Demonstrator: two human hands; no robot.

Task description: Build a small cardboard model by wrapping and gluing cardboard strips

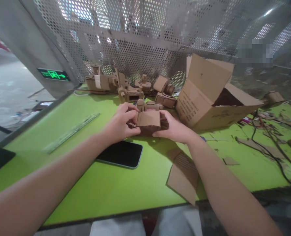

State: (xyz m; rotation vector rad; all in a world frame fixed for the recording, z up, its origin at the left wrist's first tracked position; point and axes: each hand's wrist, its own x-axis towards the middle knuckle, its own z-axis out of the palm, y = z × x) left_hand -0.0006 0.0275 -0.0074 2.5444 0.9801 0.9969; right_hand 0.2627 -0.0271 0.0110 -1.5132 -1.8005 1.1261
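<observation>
Both hands hold a small cardboard model (149,119) above the green table (125,190), near the middle of the view. My left hand (122,123) grips its left side, with thumb and fingers bent around the edge. On the right side, my right hand (172,127) has its fingers at the top and its thumb low on the front. The model has a curved flap on top and rounded parts behind it. A black phone (123,154) lies just below my left hand. Beneath my right forearm is a flat cardboard piece (183,178).
Several cardboard models (129,93) stand along the perforated metal screen (135,42). An open cardboard box (201,105) is at the right, with scraps and a black cable (254,137) beyond it. A clear ruler (74,131) lies at the left.
</observation>
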